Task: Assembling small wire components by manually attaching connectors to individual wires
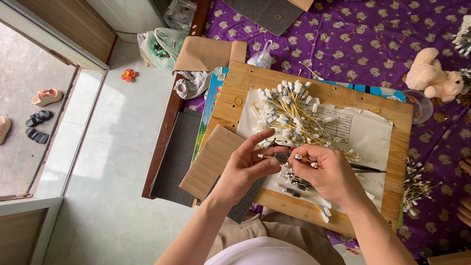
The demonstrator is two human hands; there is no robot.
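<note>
Two hands [245, 164] [328, 172] pinch one thin wire [287, 156]; light, limp, best held at its grey plug, near the board's [230, 100] front edge.

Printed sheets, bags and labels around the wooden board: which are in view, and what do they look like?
Printed paper sheet: on the wooden board, white with a small table grid.
Plastic bags: on the floor at upper left, translucent and crumpled.
Small knotted bag: above the board, clear.
White tags: on the yellow wire bundle, small rectangles.
No screens or signs.
</note>
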